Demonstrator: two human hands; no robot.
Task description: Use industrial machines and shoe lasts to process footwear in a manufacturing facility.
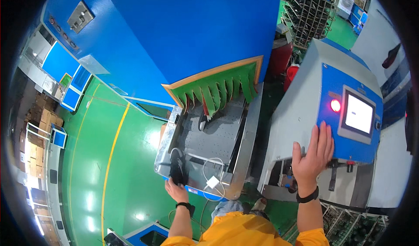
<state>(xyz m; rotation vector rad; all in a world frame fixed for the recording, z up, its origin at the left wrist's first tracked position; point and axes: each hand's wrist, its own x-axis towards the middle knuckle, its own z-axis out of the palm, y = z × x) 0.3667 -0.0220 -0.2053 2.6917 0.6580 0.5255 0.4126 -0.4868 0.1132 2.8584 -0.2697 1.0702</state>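
My left hand [176,191] grips the near end of a black shoe [177,166] with a pale sole edge, at the front left corner of a metal conveyor table [209,143]. Its fingertips are partly hidden by the shoe. Farther in, another dark shoe with a white edge [202,123] lies on the perforated bed below a green strip curtain [218,93], partly covered by the strips. My right hand [314,154] rests with fingers stretched out on the blue front panel of a grey machine [301,110], below a lit red button [335,105] and beside a bright screen [358,115].
A big blue machine housing [183,27] rises behind the curtain. A white plug adapter [212,182] with a looped cable lies on the table's front edge. Wire racks with dark items [307,16] stand at the far right; a red bucket [291,74] sits between the machines.
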